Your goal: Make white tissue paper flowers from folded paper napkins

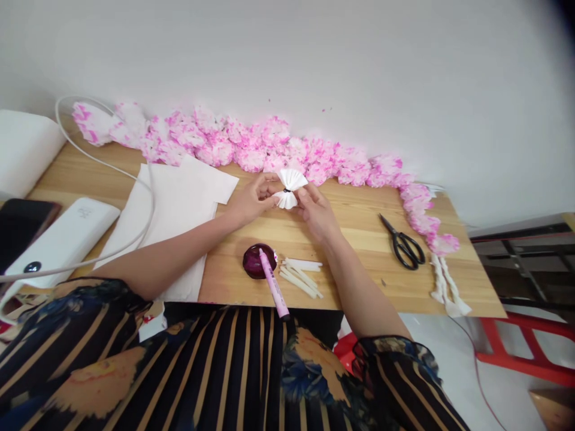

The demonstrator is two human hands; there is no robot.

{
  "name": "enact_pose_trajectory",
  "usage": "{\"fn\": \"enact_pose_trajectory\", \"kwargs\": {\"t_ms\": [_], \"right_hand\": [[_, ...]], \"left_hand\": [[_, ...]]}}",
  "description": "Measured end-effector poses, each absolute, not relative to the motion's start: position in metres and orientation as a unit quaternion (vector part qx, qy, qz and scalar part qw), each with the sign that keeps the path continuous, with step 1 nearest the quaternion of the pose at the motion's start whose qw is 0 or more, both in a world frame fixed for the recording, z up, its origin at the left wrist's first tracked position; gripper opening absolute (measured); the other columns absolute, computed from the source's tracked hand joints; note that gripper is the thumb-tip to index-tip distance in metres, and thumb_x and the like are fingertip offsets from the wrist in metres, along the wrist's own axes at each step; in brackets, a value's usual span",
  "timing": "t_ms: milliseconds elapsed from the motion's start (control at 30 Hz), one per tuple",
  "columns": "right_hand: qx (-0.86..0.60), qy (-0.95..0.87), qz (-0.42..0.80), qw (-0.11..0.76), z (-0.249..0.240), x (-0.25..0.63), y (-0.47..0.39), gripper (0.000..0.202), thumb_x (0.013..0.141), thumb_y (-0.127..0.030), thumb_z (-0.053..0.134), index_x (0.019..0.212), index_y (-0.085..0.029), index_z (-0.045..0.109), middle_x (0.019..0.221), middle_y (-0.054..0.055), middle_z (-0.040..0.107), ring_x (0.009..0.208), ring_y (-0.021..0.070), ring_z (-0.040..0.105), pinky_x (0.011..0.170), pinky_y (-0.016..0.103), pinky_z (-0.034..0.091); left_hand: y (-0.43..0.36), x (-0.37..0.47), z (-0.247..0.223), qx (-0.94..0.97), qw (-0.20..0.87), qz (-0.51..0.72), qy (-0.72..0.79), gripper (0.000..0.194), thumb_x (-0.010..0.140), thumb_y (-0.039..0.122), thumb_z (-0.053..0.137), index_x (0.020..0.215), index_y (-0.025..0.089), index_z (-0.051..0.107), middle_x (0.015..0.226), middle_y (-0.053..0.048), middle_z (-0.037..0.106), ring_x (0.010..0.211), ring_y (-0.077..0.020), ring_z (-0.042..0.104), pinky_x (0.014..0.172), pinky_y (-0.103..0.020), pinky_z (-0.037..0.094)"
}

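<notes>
A white pleated paper piece, cinched at its middle by a black tie, is held above the table between my two hands. My left hand has its fingers closed on the paper's left side. On the right side, my right hand pinches it with thumb and fingers. Below them, a pink marker rests across a dark purple dish. Several white sticks lie just right of the dish.
Pink and white paper flowers line the wall side of the wooden table. Black scissors lie at right. White paper sheets, a power bank, a dark phone and a cable are at left.
</notes>
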State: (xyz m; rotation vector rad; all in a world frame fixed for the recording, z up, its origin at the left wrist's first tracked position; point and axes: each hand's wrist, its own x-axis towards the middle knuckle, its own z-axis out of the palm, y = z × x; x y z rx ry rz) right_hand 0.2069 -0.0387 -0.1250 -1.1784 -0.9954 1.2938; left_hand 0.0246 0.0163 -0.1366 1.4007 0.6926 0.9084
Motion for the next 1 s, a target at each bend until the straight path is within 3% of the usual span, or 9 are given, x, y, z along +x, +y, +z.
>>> {"fn": "enact_pose_trajectory", "kwargs": {"t_ms": [167, 300, 467, 700, 1000], "right_hand": [[-0.468, -0.445, 0.574, 0.504, -0.1265, 0.2068, -0.039, 0.055, 0.069, -0.053, 0.087, 0.115, -0.029, 0.068, 0.106, 0.0, 0.076, 0.096, 0.0181, 0.07, 0.087, 0.032, 0.06], [-0.472, -0.466, 0.563, 0.493, -0.1278, 0.2065, -0.038, 0.046, 0.068, -0.045, 0.087, 0.107, -0.026, 0.071, 0.105, 0.002, 0.077, 0.099, 0.0193, 0.069, 0.083, 0.031, 0.059], [-0.48, -0.463, 0.578, 0.47, -0.128, 0.2089, -0.0383, 0.048, 0.068, -0.04, 0.087, 0.111, -0.025, 0.074, 0.113, 0.002, 0.077, 0.099, 0.0182, 0.069, 0.084, 0.031, 0.059], [-0.468, -0.435, 0.6, 0.481, -0.1315, 0.2107, -0.0404, 0.034, 0.077, -0.048, 0.082, 0.099, -0.023, 0.078, 0.098, 0.002, 0.077, 0.087, 0.0144, 0.068, 0.084, 0.029, 0.057], [-0.493, -0.46, 0.555, 0.488, -0.1311, 0.2092, -0.0366, 0.039, 0.061, -0.038, 0.089, 0.092, -0.019, 0.075, 0.085, 0.0, 0.075, 0.077, 0.0141, 0.064, 0.08, 0.03, 0.051]], "left_hand": [[0.0195, 0.0225, -0.1402, 0.615, 0.599, 0.419, 0.296, 0.055, 0.074, 0.026, 0.076, 0.124, 0.018, 0.054, 0.091, 0.0, 0.071, 0.077, -0.0112, 0.066, 0.067, -0.021, 0.047], [0.0215, 0.0192, -0.1389, 0.614, 0.587, 0.422, 0.315, 0.051, 0.076, 0.026, 0.072, 0.123, 0.018, 0.054, 0.082, 0.002, 0.067, 0.065, -0.0089, 0.061, 0.06, -0.02, 0.045], [0.0242, 0.0167, -0.14, 0.615, 0.579, 0.432, 0.317, 0.052, 0.077, 0.026, 0.07, 0.125, 0.018, 0.054, 0.078, 0.004, 0.063, 0.062, -0.0095, 0.059, 0.058, -0.021, 0.046], [0.0219, 0.0157, -0.1409, 0.651, 0.548, 0.418, 0.318, 0.054, 0.078, 0.023, 0.064, 0.13, 0.017, 0.053, 0.085, 0.002, 0.066, 0.072, -0.0105, 0.062, 0.066, -0.02, 0.046], [0.0204, 0.0166, -0.137, 0.636, 0.576, 0.422, 0.294, 0.056, 0.081, 0.029, 0.066, 0.132, 0.019, 0.048, 0.084, 0.002, 0.065, 0.068, -0.0109, 0.06, 0.062, -0.021, 0.047]]}}
